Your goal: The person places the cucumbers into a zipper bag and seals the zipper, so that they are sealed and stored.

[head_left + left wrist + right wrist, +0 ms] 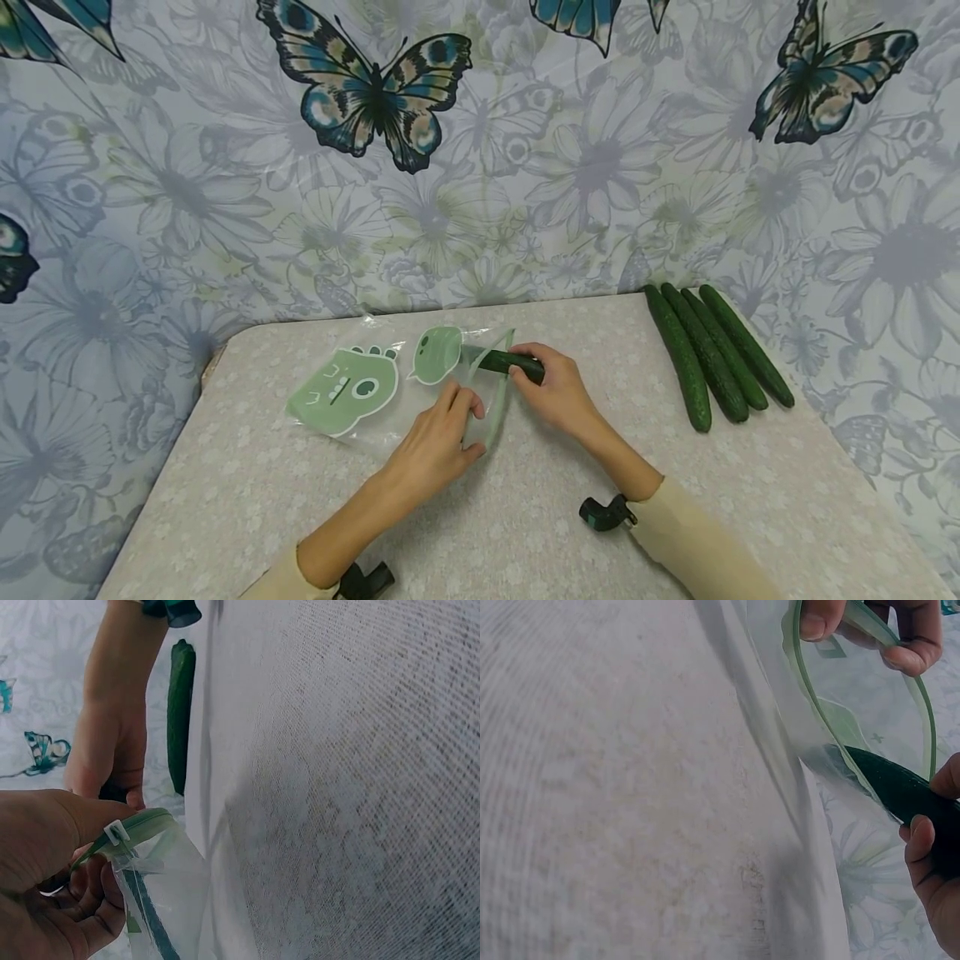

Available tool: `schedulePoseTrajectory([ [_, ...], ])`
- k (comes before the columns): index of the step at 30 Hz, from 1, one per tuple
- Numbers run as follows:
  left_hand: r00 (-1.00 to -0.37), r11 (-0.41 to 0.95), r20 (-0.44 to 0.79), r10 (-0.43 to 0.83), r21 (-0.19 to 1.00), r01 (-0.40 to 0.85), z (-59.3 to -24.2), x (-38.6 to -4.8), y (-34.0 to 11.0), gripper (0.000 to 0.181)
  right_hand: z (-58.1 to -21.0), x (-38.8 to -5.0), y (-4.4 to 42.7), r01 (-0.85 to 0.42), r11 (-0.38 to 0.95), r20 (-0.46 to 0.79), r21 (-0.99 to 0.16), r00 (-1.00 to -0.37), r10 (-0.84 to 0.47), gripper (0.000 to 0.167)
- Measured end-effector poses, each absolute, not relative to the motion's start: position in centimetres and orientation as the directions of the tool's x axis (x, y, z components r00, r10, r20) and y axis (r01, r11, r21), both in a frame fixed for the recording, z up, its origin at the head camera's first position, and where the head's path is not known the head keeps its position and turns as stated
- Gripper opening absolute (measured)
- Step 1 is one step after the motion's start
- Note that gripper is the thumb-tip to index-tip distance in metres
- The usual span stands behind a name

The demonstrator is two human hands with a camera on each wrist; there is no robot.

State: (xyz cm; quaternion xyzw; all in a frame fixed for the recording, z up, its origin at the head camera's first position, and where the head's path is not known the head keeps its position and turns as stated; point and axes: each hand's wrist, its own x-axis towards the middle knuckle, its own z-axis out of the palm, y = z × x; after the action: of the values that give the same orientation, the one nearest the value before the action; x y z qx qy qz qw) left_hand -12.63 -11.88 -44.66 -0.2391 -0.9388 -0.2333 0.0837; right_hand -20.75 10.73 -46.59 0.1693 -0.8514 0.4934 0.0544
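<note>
A clear bag (405,396) with green prints lies left of centre on the desk (495,533), its mouth toward the right. The left hand (435,437), partly curled, holds the bag's rim, thumb and fingers set apart, near the slider (118,832). The right hand (553,387) is closed around a cucumber (495,361), whose left end sits inside the bag's mouth. Four other cucumbers (703,354) lie side by side at the far right. A butterfly-patterned backdrop (600,183) rises behind the far edge.
</note>
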Motion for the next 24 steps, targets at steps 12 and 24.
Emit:
schedulePoseTrajectory([
  [12,-0.866,0.782,0.286,0.409,0.379,0.495,-44.9,-12.7,-11.8,0.054,-46.4,-20.8,10.6,-0.366,0.462,0.284,-0.808,-0.929,-0.238,0.035],
  [24,-0.894,0.805,0.271,0.357,0.395,0.442,-45.2,-12.8,-12.4,0.051,-47.2,-21.1,13.5,-0.272,0.551,0.186,-0.789,-0.96,-0.209,0.031],
])
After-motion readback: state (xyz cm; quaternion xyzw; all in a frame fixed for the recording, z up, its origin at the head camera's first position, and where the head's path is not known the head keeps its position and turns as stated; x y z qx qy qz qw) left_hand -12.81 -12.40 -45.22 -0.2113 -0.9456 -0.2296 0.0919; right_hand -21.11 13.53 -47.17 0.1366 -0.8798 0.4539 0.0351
